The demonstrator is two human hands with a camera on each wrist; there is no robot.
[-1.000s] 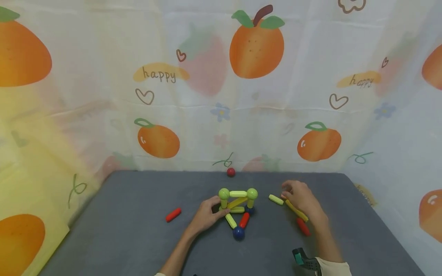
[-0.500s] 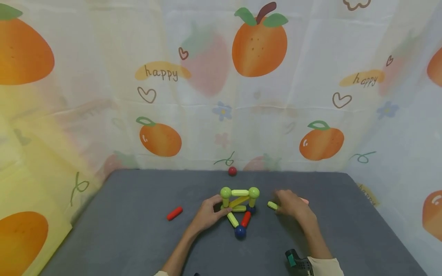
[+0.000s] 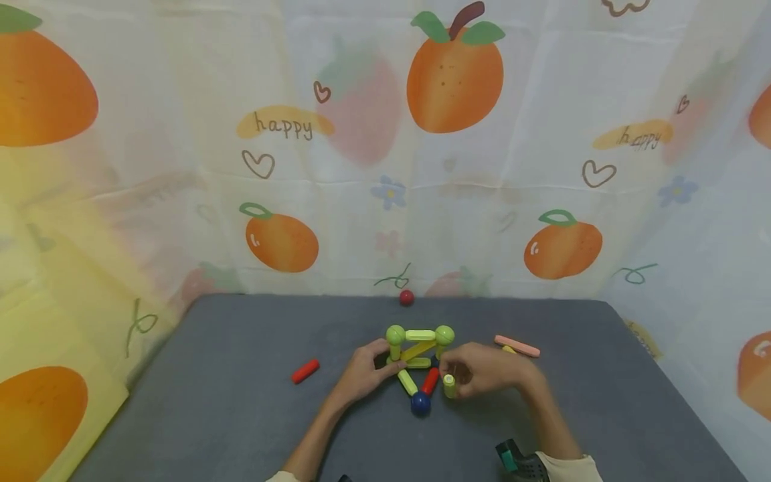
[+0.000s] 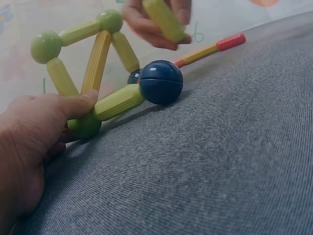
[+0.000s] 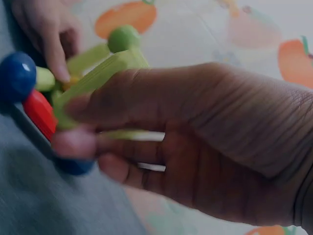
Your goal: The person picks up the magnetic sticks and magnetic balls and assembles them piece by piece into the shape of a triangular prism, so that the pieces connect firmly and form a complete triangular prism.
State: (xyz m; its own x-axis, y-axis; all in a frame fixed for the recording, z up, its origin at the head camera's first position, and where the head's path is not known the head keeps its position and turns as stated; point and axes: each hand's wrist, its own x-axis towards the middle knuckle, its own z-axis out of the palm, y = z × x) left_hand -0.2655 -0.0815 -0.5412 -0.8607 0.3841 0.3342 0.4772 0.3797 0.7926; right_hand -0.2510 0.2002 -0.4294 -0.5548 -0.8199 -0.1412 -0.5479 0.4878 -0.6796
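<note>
A magnetic stick-and-ball frame (image 3: 420,335) stands on the grey table. Light green, yellow and red sticks join its green and blue balls. At its lower left corner, my left hand (image 3: 364,375) grips the frame; in the left wrist view the thumb lies over the joint above a green ball (image 4: 85,126). My right hand (image 3: 490,369) pinches a loose light green stick (image 3: 449,387) between thumb and fingers, beside the frame's right side and close to its red stick (image 3: 430,381). In the right wrist view that stick is partly hidden by the thumb, and the frame shows behind it.
A loose red stick (image 3: 305,371) lies left of the left hand. Behind the frame, a red ball (image 3: 406,298) sits at the table's far edge. A pink stick (image 3: 517,345) and part of a yellow stick (image 3: 508,349) show beyond the right forearm. A fruit-print cloth hangs behind.
My right hand has moved left from the loose sticks, picked up the light green stick and brought it beside the frame. The left hand keeps its grip.
</note>
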